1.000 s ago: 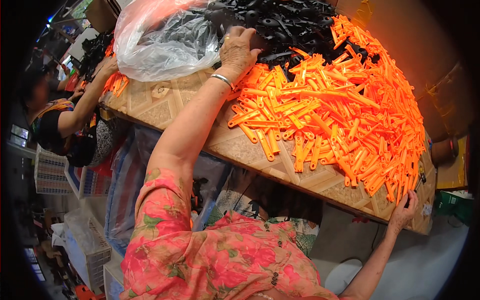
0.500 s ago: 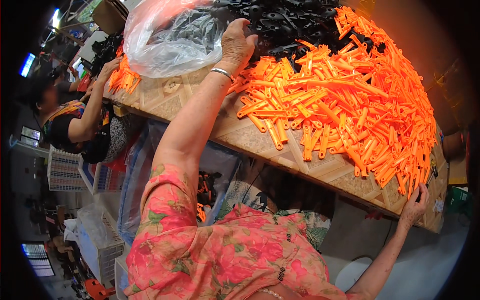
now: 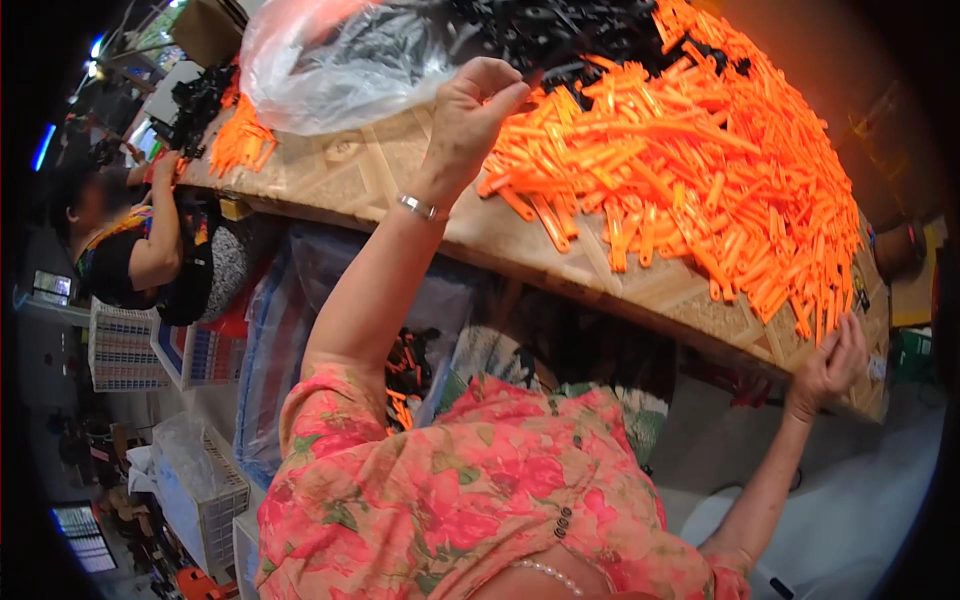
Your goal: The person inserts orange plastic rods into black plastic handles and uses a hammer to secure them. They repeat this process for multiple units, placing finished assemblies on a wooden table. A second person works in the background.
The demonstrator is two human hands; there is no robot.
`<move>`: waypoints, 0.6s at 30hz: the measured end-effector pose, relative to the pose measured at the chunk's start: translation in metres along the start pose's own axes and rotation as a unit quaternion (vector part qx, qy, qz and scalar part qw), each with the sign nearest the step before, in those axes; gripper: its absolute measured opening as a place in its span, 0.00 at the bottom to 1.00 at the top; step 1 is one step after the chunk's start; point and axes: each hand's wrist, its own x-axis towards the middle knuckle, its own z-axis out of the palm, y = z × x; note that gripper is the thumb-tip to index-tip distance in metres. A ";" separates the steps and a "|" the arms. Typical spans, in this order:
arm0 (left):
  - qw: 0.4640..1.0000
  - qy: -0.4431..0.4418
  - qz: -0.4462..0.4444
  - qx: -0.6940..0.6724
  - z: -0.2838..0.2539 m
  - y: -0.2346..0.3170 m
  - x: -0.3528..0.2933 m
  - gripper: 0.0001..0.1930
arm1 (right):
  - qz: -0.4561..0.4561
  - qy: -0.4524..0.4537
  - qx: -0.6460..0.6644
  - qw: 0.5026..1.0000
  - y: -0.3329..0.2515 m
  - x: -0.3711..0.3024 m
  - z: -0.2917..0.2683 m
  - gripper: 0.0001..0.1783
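My left hand (image 3: 470,125), with a bracelet at the wrist, is raised over the table between the clear plastic bag (image 3: 345,85) and the pile of orange plastic handle-like pieces (image 3: 690,175). Its thumb and fingers are curled together; whatever they pinch is too small to make out. Behind it lies a heap of black plastic parts (image 3: 575,30). At the table's right front edge, my right hand (image 3: 830,370) is closed just below the lowest orange pieces. Its fingers are pressed together, and what they hold is hidden.
The patterned wooden table (image 3: 370,215) runs across in front of me. Under it stands a blue lined crate (image 3: 265,370) with black and orange parts. At the far left a person (image 3: 150,240) works by another small orange pile (image 3: 240,138). White baskets (image 3: 205,480) stand below.
My left hand has drawn back from the black heap toward me, and its fingers have closed in. My right hand has turned and shifted slightly. The other person's arm has lowered.
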 end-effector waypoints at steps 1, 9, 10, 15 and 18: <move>0.997 -0.038 0.022 0.070 0.006 0.010 -0.023 0.05 | 0.025 -0.027 0.087 0.995 -0.035 0.003 -0.001 0.11; 0.940 -0.199 0.136 0.241 0.078 0.024 -0.136 0.12 | 0.376 -0.195 0.696 0.580 -0.216 -0.010 0.002 0.24; 0.936 -0.199 0.143 0.253 0.079 0.022 -0.142 0.13 | 0.384 -0.173 0.713 0.561 -0.217 -0.012 0.003 0.20; 0.957 -0.046 0.167 0.233 0.096 0.037 -0.154 0.11 | 0.445 -0.092 0.686 0.568 -0.208 -0.017 -0.003 0.11; 0.992 0.005 0.046 0.116 0.106 0.030 -0.176 0.12 | 0.458 -0.038 0.687 0.563 -0.208 -0.017 -0.011 0.10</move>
